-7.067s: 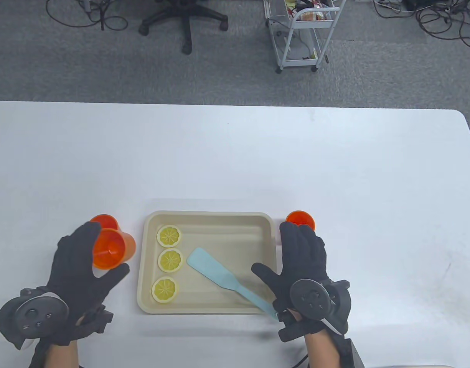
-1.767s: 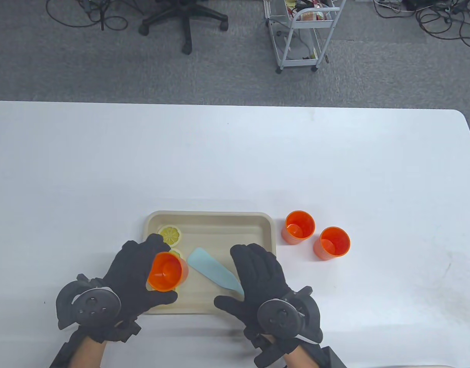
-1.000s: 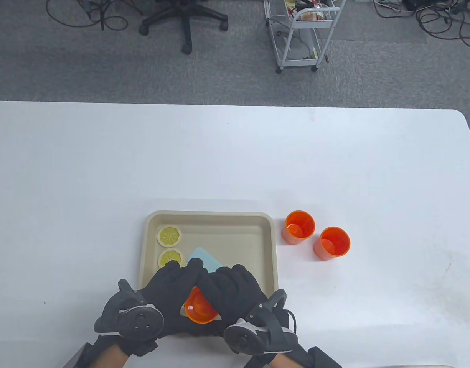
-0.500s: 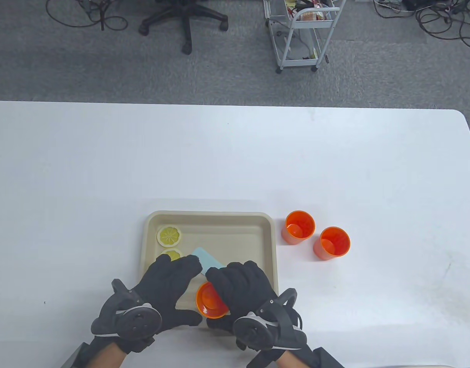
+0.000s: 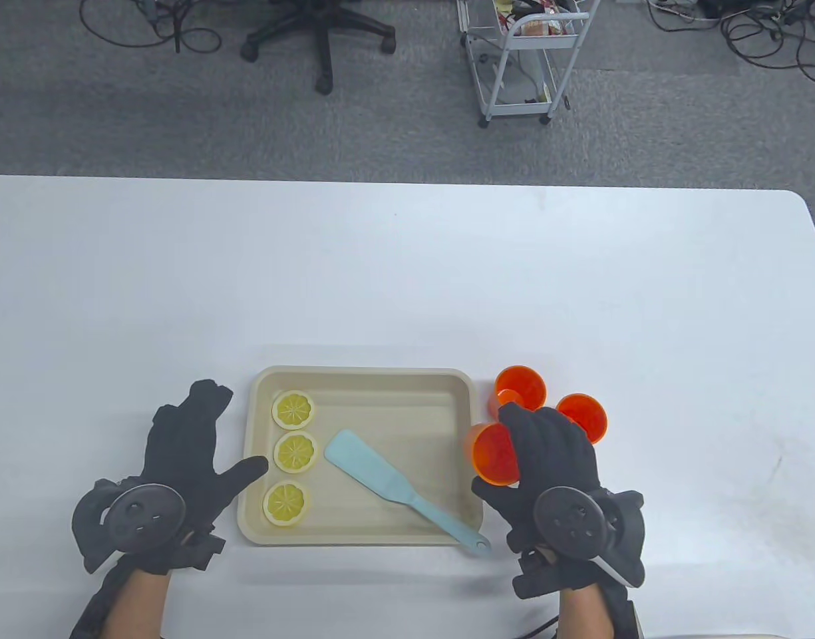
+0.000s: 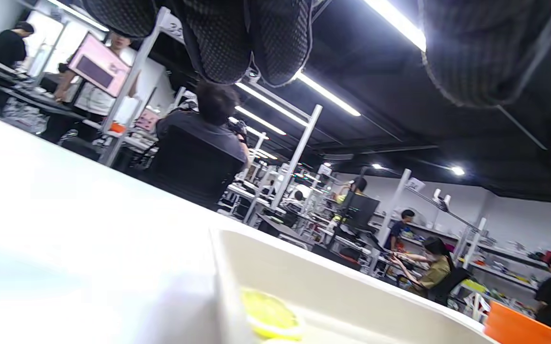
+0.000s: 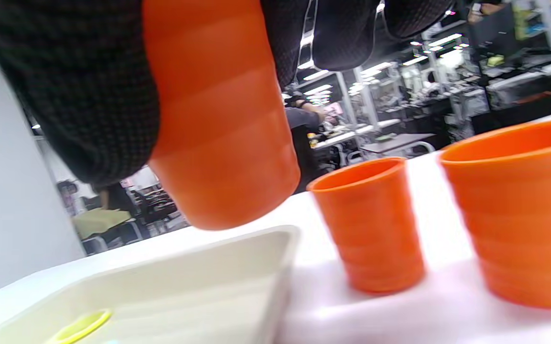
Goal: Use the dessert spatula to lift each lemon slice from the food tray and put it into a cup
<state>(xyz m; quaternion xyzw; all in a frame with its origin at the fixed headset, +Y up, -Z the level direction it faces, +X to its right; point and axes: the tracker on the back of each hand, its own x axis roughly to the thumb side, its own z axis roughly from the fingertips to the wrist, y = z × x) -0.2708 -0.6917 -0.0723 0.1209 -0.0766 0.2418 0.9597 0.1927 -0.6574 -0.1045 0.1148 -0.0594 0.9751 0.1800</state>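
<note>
Here an orange plastic cup (image 5: 495, 454) is gripped by the black-gloved right hand (image 5: 547, 459), fingers curled round it, and held tilted above the right edge of the beige rectangular food tray (image 5: 364, 379). Two more orange cups (image 5: 520, 385) are seen standing on the white table (image 5: 407, 266) just beyond it. Three yellow lemon slices (image 5: 294, 452) are lined along the tray's left side, and the pale blue dessert spatula (image 5: 380, 476) is laid diagonally beside them. The left hand (image 5: 181, 452) is kept empty, fingers spread, beside the tray.
</note>
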